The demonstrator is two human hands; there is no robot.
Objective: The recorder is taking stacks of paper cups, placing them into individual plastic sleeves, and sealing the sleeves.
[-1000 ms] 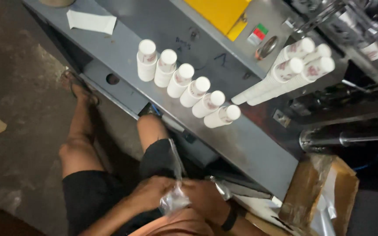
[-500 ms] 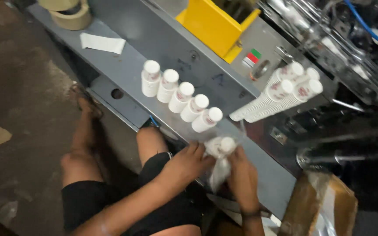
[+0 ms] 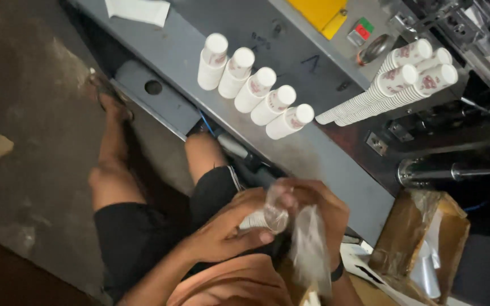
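Fingers (image 3: 244, 237) of the left hand (image 3: 222, 229) are curled around a stack of white cups (image 3: 254, 220) lying across the person's lap, gripping it through a clear plastic bag (image 3: 307, 243). Right hand (image 3: 319, 212) closes over the stack's end, its fingers (image 3: 301, 190) pinching the bag where it bunches around the cups; the loose plastic hangs down below that hand. Both hands sit just in front of the grey bench (image 3: 313, 153). On the bench, a row of five short cup stacks (image 3: 254, 89) lies side by side. Further right, four long stacks (image 3: 392, 85) lie together near a green and red switch (image 3: 362, 29). A cardboard box (image 3: 421, 243) stands below the bench edge, to the right.
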